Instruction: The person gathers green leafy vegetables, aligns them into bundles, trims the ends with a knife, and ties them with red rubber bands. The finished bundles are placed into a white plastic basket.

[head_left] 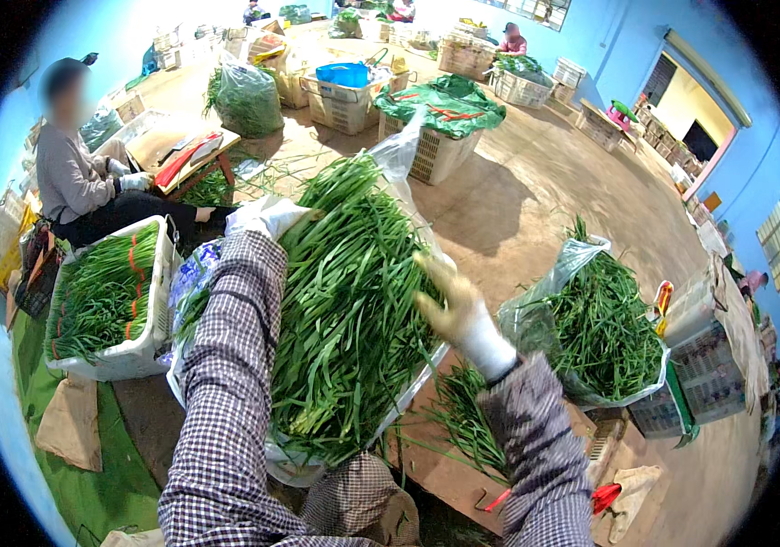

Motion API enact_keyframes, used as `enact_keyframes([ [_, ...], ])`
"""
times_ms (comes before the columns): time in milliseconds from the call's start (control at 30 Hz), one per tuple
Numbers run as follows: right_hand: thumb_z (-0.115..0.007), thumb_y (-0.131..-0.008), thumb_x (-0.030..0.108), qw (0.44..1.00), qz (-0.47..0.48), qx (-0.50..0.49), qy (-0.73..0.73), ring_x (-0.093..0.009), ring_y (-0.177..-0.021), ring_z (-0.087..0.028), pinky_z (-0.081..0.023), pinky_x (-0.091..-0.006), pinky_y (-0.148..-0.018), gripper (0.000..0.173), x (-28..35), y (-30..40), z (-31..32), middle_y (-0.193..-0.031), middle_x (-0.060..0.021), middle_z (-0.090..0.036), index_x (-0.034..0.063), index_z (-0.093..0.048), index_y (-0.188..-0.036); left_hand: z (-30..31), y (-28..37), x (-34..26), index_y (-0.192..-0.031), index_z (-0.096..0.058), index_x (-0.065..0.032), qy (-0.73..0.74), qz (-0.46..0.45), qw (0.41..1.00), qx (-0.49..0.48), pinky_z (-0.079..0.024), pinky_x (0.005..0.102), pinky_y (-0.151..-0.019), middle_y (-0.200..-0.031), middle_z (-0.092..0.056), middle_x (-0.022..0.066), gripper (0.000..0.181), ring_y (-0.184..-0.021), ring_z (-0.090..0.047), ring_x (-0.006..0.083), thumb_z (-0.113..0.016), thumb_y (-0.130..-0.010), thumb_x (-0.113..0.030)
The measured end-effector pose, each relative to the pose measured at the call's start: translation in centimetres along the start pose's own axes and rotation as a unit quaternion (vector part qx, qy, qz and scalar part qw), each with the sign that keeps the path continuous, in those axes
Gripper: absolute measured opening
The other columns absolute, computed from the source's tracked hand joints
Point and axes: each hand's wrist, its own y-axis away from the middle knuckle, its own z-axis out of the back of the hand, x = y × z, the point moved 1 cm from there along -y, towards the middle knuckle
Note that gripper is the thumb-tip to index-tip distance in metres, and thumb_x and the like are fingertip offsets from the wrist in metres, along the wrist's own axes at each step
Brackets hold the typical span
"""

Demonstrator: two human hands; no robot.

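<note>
Before me a large heap of long, flat green leaves, likely garlic chives (pixel 356 308), fills a white container (pixel 407 403) lined with clear plastic. My left hand (pixel 270 215), in a white glove, reaches to the heap's far left side; its fingers are mostly hidden, so its grip is unclear. Along the right side, my right hand (pixel 450 301) wears a pale glove with a white cuff. Its fingers are spread beside the leaves, holding nothing, and look slightly blurred. Clear plastic film (pixel 400 154) rises at the far end of the heap.
A white crate (pixel 157 328) of bundled greens with red ties stands at left. On the right are an open plastic bag of greens (pixel 609 335) and loose leaves (pixel 468 410) on a board. A seated person (pixel 75 164) works beside a low table (pixel 181 154). A green-covered crate (pixel 431 143) stands ahead.
</note>
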Motion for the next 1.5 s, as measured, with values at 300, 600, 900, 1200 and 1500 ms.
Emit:
enact_keyframes([
  [300,-0.062,-0.082,0.039,0.814,-0.398,-0.014,-0.423,-0.022,-0.085,-0.062,-0.051,-0.0335,-0.078,0.045,-11.8,-17.0,-5.0,-0.092,-0.0142,-0.063,-0.001,-0.055,-0.101,-6.0,-8.3,8.0,-0.113,-0.057,-0.007,0.54,0.045,0.828,0.14,-0.05,0.0294,-0.071,-0.094,-0.065,0.0065,0.034,-0.081,-0.062,0.017,-0.057,-0.085,-0.026],
  [600,-0.069,-0.079,0.03,0.774,-0.338,-0.033,-0.534,-0.016,-0.096,-0.052,-0.045,-0.0334,-0.081,0.051,-12.8,-17.3,-14.5,-0.11,-0.005,-0.056,0.0033,-0.049,-0.117,-8.0,-8.4,7.4,-0.107,-0.059,-0.0022,0.616,-0.098,0.779,0.059,-0.05,0.0307,-0.066,-0.091,-0.064,0.0084,0.035,-0.075,-0.061,0.0168,-0.068,-0.078,-0.02],
  [900,-0.047,-0.083,0.059,0.763,-0.215,0.02,-0.609,-0.021,-0.108,-0.047,-0.037,-0.035,-0.097,0.068,-13.5,-16.2,-13.6,-0.114,-0.0057,-0.053,0.0075,-0.041,-0.127,-9.3,-6.8,6.5,-0.108,-0.061,-0.0032,0.541,-0.199,0.816,0.039,-0.044,0.0277,-0.076,-0.094,-0.064,0.0027,0.048,-0.084,-0.056,0.0114,-0.073,-0.074,-0.035],
  [1200,-0.055,-0.084,0.047,0.77,-0.177,-0.08,-0.608,-0.02,-0.109,-0.048,-0.04,-0.0346,-0.093,0.062,-8.4,-12.0,-8.7,-0.12,-0.006,-0.05,0.0107,-0.039,-0.132,-8.7,0.5,0.3,-0.115,-0.052,-0.0029,-0.004,-0.235,0.918,-0.32,-0.047,0.0352,-0.075,-0.09,-0.06,0.0134,0.062,-0.088,-0.056,0.0277,-0.072,-0.065,-0.033],
  [1500,-0.063,-0.08,0.021,0.707,-0.109,-0.128,-0.687,-0.018,-0.097,-0.055,-0.05,-0.0328,-0.082,0.064,-8.0,-8.6,-8.5,-0.111,-0.008,-0.054,0.0088,-0.032,-0.135,0.7,5.3,-2.0,-0.092,-0.062,-0.0044,0.122,-0.222,0.955,-0.15,-0.046,0.0418,-0.077,-0.088,-0.062,0.0198,0.038,-0.086,-0.059,0.0328,-0.057,-0.081,-0.041],
])
